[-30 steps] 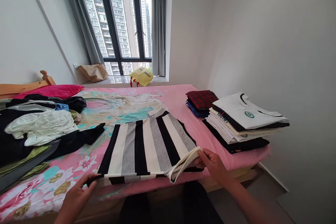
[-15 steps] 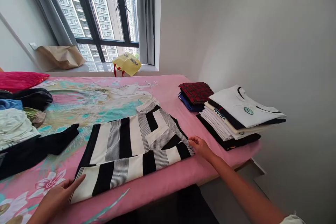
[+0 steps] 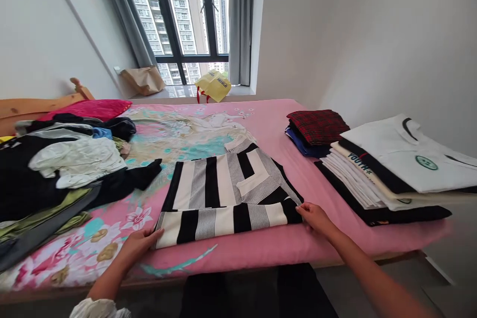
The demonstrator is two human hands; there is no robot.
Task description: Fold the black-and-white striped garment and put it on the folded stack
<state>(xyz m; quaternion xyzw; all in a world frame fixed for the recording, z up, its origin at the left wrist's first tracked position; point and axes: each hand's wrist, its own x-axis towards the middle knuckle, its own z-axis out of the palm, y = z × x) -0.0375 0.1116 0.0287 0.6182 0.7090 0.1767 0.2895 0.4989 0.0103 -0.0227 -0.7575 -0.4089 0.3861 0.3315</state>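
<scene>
Hands drawn closer, left hand (image 3: 136, 244) open on striped garment (image 3: 227, 194) corner, right hand (image 3: 316, 216) grip pinching opposite corner

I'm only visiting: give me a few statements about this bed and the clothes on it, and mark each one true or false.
1. The left hand and the right hand each touch a near corner of the striped garment. True.
2. The striped garment hangs in the air. False: it lies folded flat on the pink bed.
3. A white shirt tops the folded stack on the right. True.
4. The yellow bag lies on the bed. False: it sits on the windowsill.
5. The red plaid piece lies on the white shirt. False: it tops a separate small stack beside it.
</scene>
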